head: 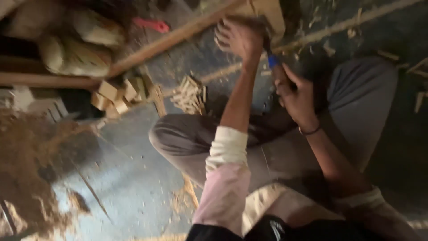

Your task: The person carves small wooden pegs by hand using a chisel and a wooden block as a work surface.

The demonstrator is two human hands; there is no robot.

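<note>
Fingers of left hand [238, 38] press wood block [267, 13]; right hand [296, 96] grips blue-handled tool [273, 60].

Floor [133, 178]: grey, dusty, streaked with scratches. Sawdust heap [26, 165] along the left edge, loose and brown; a thinner scatter of it near the bottom centre. Small wooden blocks [118, 93] piled together at upper left of centre. Just right of them, a bundle of thin wooden sticks [189, 94], ends fanned. Long wooden plank [169, 40] runs diagonally above both piles. Pale sacks [76, 56] stacked at upper left. Red object [152, 24] near the top, too blurred to identify. Wood shavings [352, 31] strewn at upper right.
</note>
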